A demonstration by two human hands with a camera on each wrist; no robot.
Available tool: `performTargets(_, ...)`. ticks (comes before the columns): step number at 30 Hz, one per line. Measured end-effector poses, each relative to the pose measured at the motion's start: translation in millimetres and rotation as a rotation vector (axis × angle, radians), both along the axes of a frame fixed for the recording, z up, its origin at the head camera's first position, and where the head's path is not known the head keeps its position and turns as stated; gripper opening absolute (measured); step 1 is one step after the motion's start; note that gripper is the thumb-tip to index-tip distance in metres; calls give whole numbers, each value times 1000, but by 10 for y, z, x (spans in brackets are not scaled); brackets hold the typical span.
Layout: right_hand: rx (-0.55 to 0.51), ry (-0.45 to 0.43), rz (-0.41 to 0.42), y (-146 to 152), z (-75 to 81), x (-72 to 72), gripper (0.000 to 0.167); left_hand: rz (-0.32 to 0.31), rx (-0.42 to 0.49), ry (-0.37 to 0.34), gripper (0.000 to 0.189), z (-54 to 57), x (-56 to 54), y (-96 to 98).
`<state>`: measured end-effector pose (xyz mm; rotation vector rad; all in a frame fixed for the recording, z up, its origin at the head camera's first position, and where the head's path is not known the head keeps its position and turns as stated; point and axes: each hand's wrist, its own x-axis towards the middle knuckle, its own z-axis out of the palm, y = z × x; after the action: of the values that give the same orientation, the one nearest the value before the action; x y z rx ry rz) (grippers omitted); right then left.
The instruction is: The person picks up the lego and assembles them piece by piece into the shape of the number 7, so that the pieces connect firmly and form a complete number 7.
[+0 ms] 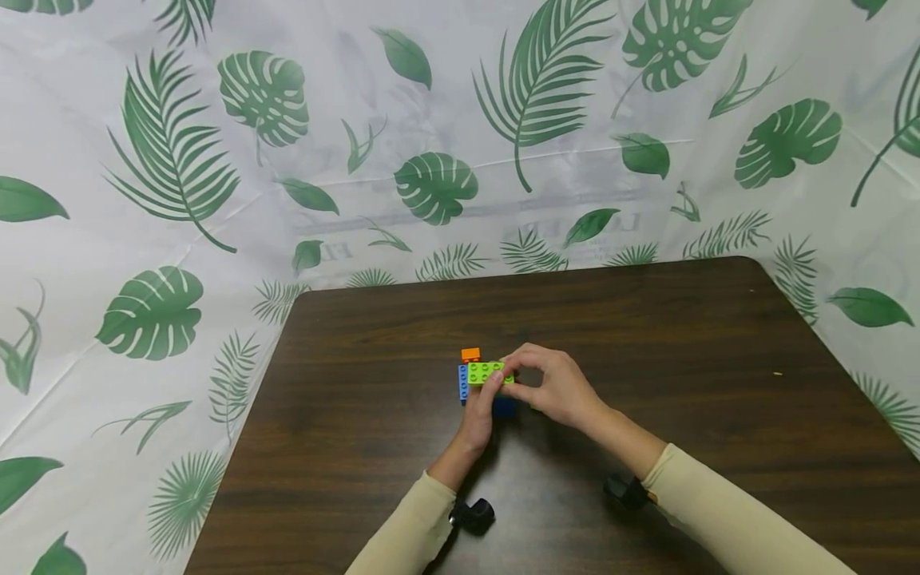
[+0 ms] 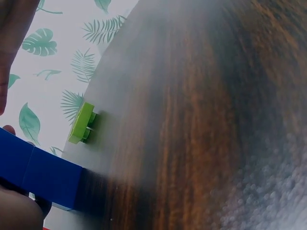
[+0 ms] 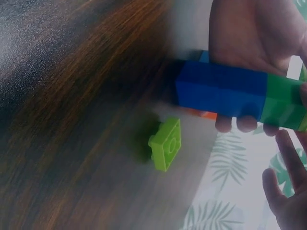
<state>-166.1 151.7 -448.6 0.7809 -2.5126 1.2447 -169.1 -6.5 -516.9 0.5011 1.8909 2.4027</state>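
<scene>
My left hand point(image 1: 480, 417) grips a stack of toy building bricks, its fingers wrapped round the dark blue bricks point(image 3: 220, 91). Above these come a green brick point(image 3: 283, 101) and a lime green brick point(image 1: 485, 368) with its studs facing up. The thumb and fingers of my right hand point(image 1: 564, 390) pinch the lime green brick at its right end. In the left wrist view, the blue bricks point(image 2: 45, 170) show at the lower left, close over the table. Another lime green brick point(image 3: 167, 144) lies studs down on the table beside the stack.
Just beyond the stack are a lighter blue brick point(image 1: 463, 385) and an orange brick point(image 1: 470, 354). All of it is on a dark wood-grain table point(image 1: 374, 335). A white leaf-print sheet point(image 1: 345, 160) hangs behind. Black wrist cameras sit at the left cuff point(image 1: 474, 517) and right cuff.
</scene>
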Motion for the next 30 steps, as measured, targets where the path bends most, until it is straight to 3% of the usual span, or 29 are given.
performTargets(7, -3, 23, 14, 14, -24, -15, 19, -1, 2, -3, 39, 8, 6, 5)
performTargets(15, -22, 7, 48, 32, -40, -18, 20, -44, -9, 28, 35, 39, -4, -1)
performTargets(22, -20, 13, 46, 25, -46, -12, 20, -32, 2, 48, 42, 9, 7, 0)
performTargets(30, -6, 29, 24, 13, -72, 11, 22, -21, -38, 24, 42, 19, 18, -24)
